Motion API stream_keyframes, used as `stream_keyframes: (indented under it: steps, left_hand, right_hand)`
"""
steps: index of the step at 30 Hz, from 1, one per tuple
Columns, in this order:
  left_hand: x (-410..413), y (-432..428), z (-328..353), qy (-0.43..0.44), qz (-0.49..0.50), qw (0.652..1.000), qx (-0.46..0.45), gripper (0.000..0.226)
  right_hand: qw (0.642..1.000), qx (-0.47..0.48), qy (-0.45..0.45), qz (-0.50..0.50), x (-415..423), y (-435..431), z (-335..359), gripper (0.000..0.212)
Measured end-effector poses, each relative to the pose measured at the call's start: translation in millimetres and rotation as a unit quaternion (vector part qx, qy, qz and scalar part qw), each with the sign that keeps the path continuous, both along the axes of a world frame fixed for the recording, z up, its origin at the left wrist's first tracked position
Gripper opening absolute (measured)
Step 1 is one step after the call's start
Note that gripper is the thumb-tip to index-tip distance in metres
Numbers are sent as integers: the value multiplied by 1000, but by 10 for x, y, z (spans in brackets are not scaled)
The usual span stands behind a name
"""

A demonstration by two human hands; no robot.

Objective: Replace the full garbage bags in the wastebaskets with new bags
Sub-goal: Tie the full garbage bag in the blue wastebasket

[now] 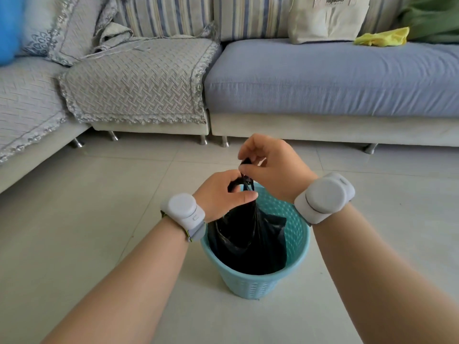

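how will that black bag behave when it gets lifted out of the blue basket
Probably floppy: the black bag is thin, creased film, its neck pinched by the left hand and right hand. It would likely hang and sway from there. The blue basket, openwork plastic, looks light and might tip or lift along.

The pale tiled floor (74, 244) carries a blue wastebasket (255, 284) and the sofa (323, 78).
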State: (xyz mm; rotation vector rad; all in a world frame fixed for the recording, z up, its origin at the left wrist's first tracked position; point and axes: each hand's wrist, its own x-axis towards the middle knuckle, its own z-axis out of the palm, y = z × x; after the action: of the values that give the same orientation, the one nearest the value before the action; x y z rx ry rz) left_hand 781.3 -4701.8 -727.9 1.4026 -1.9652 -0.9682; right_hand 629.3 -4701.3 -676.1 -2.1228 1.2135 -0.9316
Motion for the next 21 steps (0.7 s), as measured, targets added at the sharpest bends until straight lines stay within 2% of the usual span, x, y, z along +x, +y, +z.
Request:
stream_keyframes:
  steps: [4,7,10,13,15,18,21]
  left_hand:
    - [-53,-3,-66,89,21,995,33,20]
    - [-24,-56,-153,189,66,975,95,33]
    - [-31,-68,-195,196,82,971,105,43]
    - [-28,-51,-199,228,95,959,136,35]
    - [20,-69,-211,253,135,947,144,32]
    - [84,-105,-256,224,179,954,91,34]
    - [79,-108,-261,172,146,974,19,34]
  right_hand:
    - [994,61,-91,8,-44,-66,-113,21]
    - [990,125,-65,6,-128,-138,-269,25]
    - [988,143,-50,-8,-107,-152,-421,13]
    - [990,115,-45,-71,-109,-208,-496,10]
    - [979,161,-82,-99,-154,-248,-527,13]
    - [950,285,-104,-80,-139,-218,-596,11]
    - [939,317,-114,-74,9,-150,-735,13]
